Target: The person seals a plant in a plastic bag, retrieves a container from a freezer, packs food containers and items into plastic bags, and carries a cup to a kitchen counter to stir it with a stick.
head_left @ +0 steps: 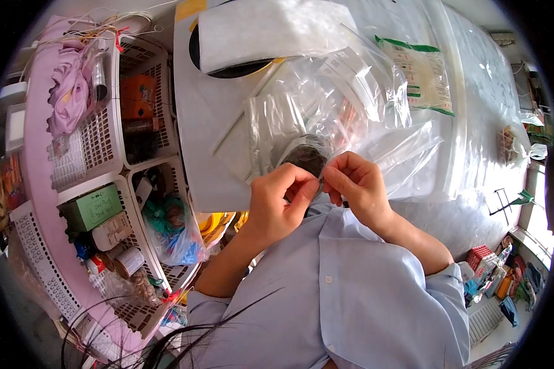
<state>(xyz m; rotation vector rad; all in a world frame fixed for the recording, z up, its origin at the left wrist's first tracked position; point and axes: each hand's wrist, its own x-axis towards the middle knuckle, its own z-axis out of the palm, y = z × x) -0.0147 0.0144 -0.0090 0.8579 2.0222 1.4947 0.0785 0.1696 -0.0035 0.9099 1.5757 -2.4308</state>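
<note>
While both hands are close together at the near side of the table [212, 175], the fingertips are drawn in to a narrow pinch. The left hand [282, 200] has its thumb and forefinger nipped on the near edge of the bag [306, 157], with its other fingers curled. The right hand [362, 187] is just beside it, its thumb and fingers likewise pinching the plastic; the exact fold between them is too small to tell. The bag is clear, with something dark inside, and sits right in front of the fingers, near the shirt [375, 289].

Beyond it, loose plastic [274, 120] spreads over the tabletop in crumpled, shiny layers. To the right of that is a pack [423, 77] with green edges and printed text. At the far side a white pad [268, 37] covers part of a black disc [243, 69] with a bit of yellow at its rim.

Left of the table stand several white baskets [100, 147]. One holds an orange box [137, 95]; another, a green box [98, 208] with handwriting on it and a can [129, 262] lying near it. Pink cloth [71, 98] is bunched at the far left. Low on the right is a red box [485, 258] among mixed goods.
</note>
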